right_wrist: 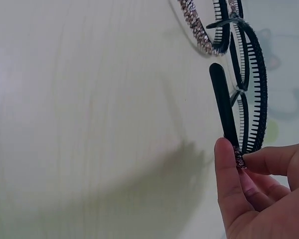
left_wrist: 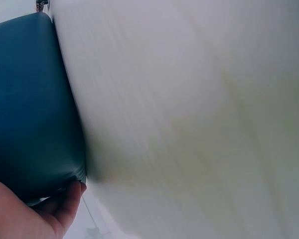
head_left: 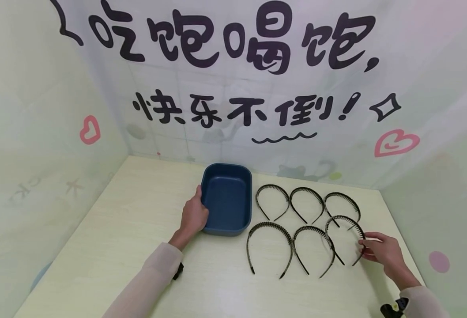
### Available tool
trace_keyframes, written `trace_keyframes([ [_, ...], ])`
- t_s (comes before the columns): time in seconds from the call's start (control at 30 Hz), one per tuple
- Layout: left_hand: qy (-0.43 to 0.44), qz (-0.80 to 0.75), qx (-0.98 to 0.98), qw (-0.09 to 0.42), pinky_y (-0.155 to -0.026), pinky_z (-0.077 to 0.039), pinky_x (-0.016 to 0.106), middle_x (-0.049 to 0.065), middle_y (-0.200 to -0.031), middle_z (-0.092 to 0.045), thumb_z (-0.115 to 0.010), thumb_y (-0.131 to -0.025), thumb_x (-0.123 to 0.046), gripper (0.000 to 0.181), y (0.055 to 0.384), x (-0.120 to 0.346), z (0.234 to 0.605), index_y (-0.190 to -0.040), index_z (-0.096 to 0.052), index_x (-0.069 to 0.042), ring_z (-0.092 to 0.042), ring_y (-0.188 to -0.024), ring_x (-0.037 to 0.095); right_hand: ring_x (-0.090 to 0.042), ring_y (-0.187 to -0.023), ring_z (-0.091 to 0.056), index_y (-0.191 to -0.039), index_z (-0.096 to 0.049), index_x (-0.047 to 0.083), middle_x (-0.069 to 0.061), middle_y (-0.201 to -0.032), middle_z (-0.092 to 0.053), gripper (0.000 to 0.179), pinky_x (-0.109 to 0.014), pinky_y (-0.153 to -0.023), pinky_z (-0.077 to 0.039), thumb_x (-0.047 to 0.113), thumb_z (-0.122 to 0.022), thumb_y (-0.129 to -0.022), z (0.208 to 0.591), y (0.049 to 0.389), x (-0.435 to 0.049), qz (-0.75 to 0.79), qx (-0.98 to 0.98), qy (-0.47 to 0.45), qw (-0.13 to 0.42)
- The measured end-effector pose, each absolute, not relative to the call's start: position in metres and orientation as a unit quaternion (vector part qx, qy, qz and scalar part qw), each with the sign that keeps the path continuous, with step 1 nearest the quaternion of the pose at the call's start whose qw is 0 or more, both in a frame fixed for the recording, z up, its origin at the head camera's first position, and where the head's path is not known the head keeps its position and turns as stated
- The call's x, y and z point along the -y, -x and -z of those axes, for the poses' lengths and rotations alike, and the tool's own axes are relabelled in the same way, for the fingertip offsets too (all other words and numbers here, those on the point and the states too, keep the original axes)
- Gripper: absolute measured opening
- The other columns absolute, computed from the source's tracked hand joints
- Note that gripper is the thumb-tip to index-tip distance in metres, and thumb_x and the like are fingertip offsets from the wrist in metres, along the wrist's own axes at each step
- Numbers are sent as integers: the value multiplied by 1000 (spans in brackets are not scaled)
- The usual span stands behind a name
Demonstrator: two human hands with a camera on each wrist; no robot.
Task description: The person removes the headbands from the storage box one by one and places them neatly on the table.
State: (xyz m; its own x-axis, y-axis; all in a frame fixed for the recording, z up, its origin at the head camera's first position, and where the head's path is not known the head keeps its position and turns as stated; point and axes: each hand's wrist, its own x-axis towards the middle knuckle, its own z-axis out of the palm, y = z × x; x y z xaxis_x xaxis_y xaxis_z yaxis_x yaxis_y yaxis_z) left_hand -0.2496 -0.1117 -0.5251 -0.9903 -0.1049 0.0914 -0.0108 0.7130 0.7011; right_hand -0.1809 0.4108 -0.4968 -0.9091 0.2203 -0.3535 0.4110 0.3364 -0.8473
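My left hand (head_left: 193, 214) grips the left side of a deep blue rectangular bin (head_left: 227, 201), its thumb along the rim; nothing lies inside the bin. In the left wrist view, the fingers hold a corner of the bin (left_wrist: 30, 109). On the right, my right hand (head_left: 382, 251) pinches one side of a dark toothed headband (head_left: 341, 217) between thumb and fingers. This headband (right_wrist: 223, 99) looks lifted and tilted in the right wrist view, and sparkly stones show at the pinched part. It overlaps its neighbours in the head view.
Several similar headbands lie in two rows right of the bin, among them a back-row headband (head_left: 272, 186) and a larger front-row headband (head_left: 270, 224). The pale table (head_left: 138, 212) is enclosed by printed fabric walls (head_left: 225, 145) at the back and sides.
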Motion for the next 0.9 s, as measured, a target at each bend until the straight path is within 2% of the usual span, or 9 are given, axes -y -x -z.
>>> trace_keyframes([
  [0.27,-31,377,924,63,-45,-30,31,9,-57,-51,-44,-87,3,71,250,111,526,-155,-26,2,-40,-45,17,-11,-68,-71,-108,-66,-1,5,-76,-73,16,-31,-66,-59,4,-58,-95,498,168,-434,557,-798,-205,103],
  [0.4,-30,374,925,62,-45,-31,31,10,-58,-51,-44,-87,3,71,250,111,525,-155,-25,2,-40,-45,17,-11,-68,-71,-104,-67,3,5,-75,-73,13,-31,-66,-59,4,-58,-95,498,162,-443,562,-793,-209,110],
  [0.57,-30,375,925,62,-44,-30,31,10,-57,-52,-44,-87,3,71,250,111,527,-155,-25,2,-39,-44,17,-10,-67,-71,-94,-69,14,6,-73,-73,15,-30,-66,-59,3,-58,-95,501,151,-446,575,-780,-220,113],
  [0.9,-32,375,924,59,-45,-30,30,9,-56,-50,-44,-86,3,72,251,111,527,-156,-25,1,-39,-45,16,-10,-69,-71,-101,-67,5,4,-76,-73,11,-30,-67,-59,4,-59,-93,503,143,-445,561,-789,-219,122],
])
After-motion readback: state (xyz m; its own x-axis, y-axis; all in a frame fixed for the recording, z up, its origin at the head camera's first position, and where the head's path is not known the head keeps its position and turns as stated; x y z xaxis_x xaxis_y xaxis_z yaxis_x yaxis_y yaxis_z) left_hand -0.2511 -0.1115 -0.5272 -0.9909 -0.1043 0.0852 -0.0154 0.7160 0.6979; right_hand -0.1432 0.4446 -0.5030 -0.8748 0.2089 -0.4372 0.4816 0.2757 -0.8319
